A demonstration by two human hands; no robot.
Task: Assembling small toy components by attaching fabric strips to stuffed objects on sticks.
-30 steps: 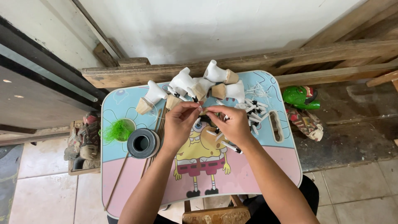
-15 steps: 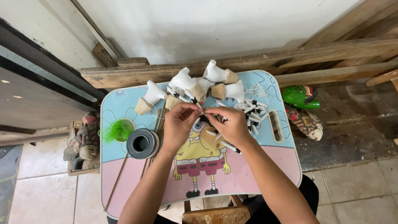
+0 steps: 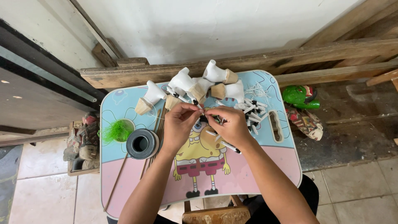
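So not much had shifted over the last second. Our left hand (image 3: 179,124) and right hand (image 3: 229,124) stayed put over the middle of the worktop (image 3: 248,166), fingertips pinched together on a small white piece with a black tip (image 3: 198,105). Compared with a moment before, the hands had only closed in a touch tighter on each other, which read to us as fiddly fine work on that one piece rather than any new step. Both hands were closed in a pinch. The right hand also seemed to have a second white stick (image 3: 229,147) tucked under the palm, poking out toward us, though we couldn't tell how firmly it was held.

Just left of the left hand sat a dark spool (image 3: 141,144), with a few thin wooden sticks (image 3: 156,128) lying beside it and a tuft of green fibre (image 3: 117,132) further left again. Just right of the right hand was a loose pile of white pieces with black tips (image 3: 252,108), same kind as the one in our fingers.

Beyond the hands, at the far edge of the worktop, lay a cluster of white carved shapes on bare wood bases (image 3: 195,85), none of it touched. Past that ran a rough wooden plank (image 3: 257,62) against the wall. Off the worktop to the right there was a green painted figure (image 3: 299,96), and far left some carved painted heads (image 3: 83,141).
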